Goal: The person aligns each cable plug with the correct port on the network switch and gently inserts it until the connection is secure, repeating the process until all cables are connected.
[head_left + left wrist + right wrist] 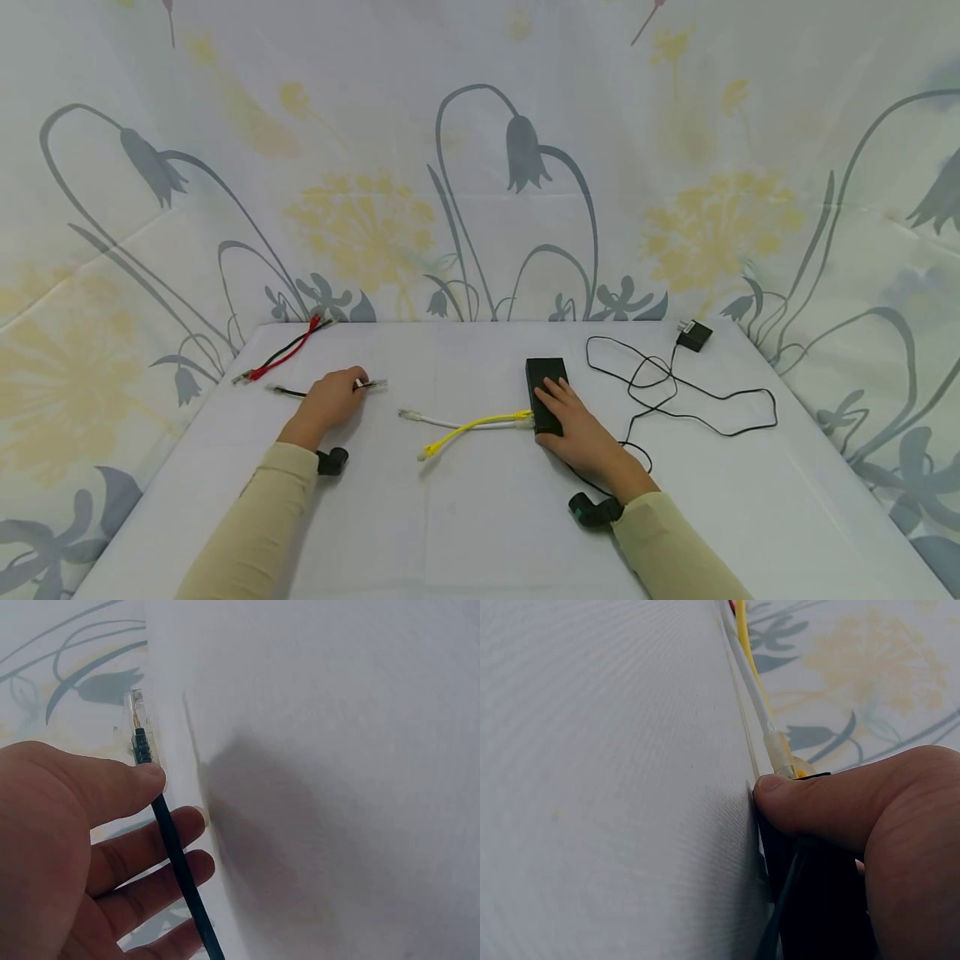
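In the head view, my left hand [335,398] is over the left half of the table and holds a short black network cable [287,392]. The left wrist view shows the thumb pressing the cable just behind its clear plug [141,742], the other fingers behind it. My right hand [576,429] holds a black network switch [545,369], its fingers spread over the top and its thumb [810,796] at the near edge, by the plugs. A yellow cable [472,425] and a white cable [442,422] run from the switch's left side, their other ends loose on the table.
At the back left lie a red cable [288,357] and another black cable [283,350]. A power adapter [695,335] sits at the back right, its thin black cord [720,433] looping over the table toward my right hand. A flowered curtain [480,208] hangs behind the white table [465,533].
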{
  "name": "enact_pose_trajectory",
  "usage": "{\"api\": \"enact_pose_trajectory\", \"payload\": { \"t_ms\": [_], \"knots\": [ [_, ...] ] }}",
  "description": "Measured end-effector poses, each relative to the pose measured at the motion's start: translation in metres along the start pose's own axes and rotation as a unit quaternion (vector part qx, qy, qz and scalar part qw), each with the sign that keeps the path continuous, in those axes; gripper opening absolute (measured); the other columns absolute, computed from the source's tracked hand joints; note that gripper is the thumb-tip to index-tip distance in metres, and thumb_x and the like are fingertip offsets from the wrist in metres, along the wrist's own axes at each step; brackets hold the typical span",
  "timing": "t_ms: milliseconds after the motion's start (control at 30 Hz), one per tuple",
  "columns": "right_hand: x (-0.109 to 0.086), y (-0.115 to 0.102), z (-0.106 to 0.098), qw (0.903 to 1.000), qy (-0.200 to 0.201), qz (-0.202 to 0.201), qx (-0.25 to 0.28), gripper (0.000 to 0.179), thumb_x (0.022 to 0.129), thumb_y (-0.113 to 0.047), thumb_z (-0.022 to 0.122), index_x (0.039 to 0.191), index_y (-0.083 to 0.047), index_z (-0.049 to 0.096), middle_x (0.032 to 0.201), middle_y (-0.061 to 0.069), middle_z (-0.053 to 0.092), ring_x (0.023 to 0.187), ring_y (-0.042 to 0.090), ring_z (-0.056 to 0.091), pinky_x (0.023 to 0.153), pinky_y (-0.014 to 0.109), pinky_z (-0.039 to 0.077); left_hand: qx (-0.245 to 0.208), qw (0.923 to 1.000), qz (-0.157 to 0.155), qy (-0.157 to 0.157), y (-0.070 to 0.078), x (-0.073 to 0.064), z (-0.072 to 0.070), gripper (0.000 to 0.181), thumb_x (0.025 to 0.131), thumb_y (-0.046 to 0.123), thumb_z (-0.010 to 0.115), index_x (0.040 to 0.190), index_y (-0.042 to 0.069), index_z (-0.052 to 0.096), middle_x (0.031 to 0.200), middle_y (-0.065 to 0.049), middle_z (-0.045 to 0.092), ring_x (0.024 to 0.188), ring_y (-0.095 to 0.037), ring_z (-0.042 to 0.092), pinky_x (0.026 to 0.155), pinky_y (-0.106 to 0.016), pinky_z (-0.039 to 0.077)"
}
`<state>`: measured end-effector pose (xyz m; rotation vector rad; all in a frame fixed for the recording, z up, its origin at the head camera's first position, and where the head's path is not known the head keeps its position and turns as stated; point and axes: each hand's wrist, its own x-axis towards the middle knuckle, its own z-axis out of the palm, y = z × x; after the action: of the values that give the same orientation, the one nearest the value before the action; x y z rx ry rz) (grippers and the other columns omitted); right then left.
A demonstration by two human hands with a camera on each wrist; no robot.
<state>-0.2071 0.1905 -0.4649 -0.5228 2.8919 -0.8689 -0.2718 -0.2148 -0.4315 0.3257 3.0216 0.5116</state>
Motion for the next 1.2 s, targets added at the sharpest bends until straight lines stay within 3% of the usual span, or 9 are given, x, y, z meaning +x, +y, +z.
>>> {"api": "enact_pose_trajectory", "payload": {
  "t_ms": [433, 1200],
  "knots": [
    [-0.002, -0.002, -0.002, 1.0, -0.001, -0.001, 0.001, 0.072, 0.092, -0.03, 0.065, 0.153, -0.013, 0.03, 0.163, 0.01, 0.016, 0.151, 0.034, 0.004, 0.114, 0.061, 0.023, -0.012, 0.9995, 0.021, -0.021, 0.021, 0.002, -0.001, 0.024, 0.098, 0.016, 0.053, 0.118, 0.006, 0.061, 0.099, -0.013, 0.067, 0.081, -0.022, 0.062, 0.072, -0.041, 0.05],
    [-0.002, -0.003, -0.002, 1.0, -0.002, 0.004, 0.006, 0.072, 0.092, -0.03, 0.065, 0.153, -0.013, 0.03, 0.163, 0.008, 0.014, 0.151, 0.034, 0.003, 0.114, 0.062, 0.022, 0.014, 0.9951, 0.067, -0.071, 0.057, 0.018, -0.004, 0.02, 0.098, 0.017, 0.054, 0.115, 0.01, 0.062, 0.097, -0.009, 0.067, 0.08, -0.018, 0.06, 0.075, -0.039, 0.051]
  ]
}}
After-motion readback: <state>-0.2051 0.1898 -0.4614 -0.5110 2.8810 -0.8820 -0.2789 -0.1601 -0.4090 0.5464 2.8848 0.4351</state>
